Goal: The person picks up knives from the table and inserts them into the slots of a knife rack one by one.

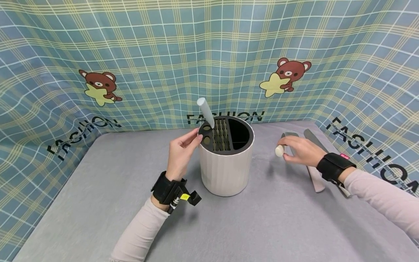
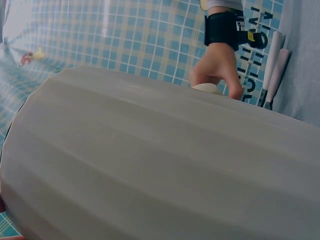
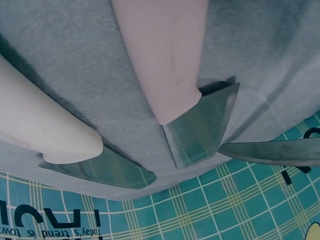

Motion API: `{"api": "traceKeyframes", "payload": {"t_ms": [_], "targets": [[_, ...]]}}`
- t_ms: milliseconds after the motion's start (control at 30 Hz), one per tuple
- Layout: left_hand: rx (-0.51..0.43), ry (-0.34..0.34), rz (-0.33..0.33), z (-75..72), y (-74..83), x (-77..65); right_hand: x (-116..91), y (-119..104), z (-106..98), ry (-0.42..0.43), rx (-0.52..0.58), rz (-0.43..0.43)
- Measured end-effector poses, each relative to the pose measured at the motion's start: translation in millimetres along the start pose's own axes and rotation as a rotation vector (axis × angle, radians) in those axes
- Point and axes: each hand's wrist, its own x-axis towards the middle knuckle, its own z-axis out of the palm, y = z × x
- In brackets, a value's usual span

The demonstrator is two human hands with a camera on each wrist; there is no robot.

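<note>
A ribbed white knife holder (image 1: 226, 173) with a dark slotted top stands mid-table. My left hand (image 1: 181, 153) pinches its left rim between thumb and fingers. A pale handle (image 1: 206, 112) sticks up, tilted, from a hole at the top's back left. To the right of the holder, my right hand (image 1: 302, 150) grips a knife by its cream handle (image 1: 279, 150), whose round end faces the holder. In the right wrist view the knife's blade (image 3: 272, 152) points in from the right, over the pink-handled knife's blade tip.
Beneath and beside the right hand lie a wide-bladed knife with a pink handle (image 1: 316, 182) and a white-handled knife (image 3: 50, 120). Checked cloth (image 1: 157, 72) with printed bears hangs behind the grey tabletop (image 1: 98, 189) and along both sides.
</note>
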Motion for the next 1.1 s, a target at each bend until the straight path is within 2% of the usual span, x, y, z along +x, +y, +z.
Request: {"api": "traceKeyframes", "payload": {"t_ms": [200,467,667,1100], "targets": [[-0.004,0.0,0.007,0.1,0.0,-1.1,3,0,-3,-0.012,-0.01,0.039],[0.003,-0.002,0.006,0.2,0.4,-1.4,9,-5,-13,0.059,0.014,0.05],[0.002,-0.002,0.008,0.3,0.3,-1.3,17,-5,-21,0.081,0.009,0.081],[0.003,0.0,0.007,0.7,1.6,-1.6,36,-10,-42,0.092,0.101,0.176]]}}
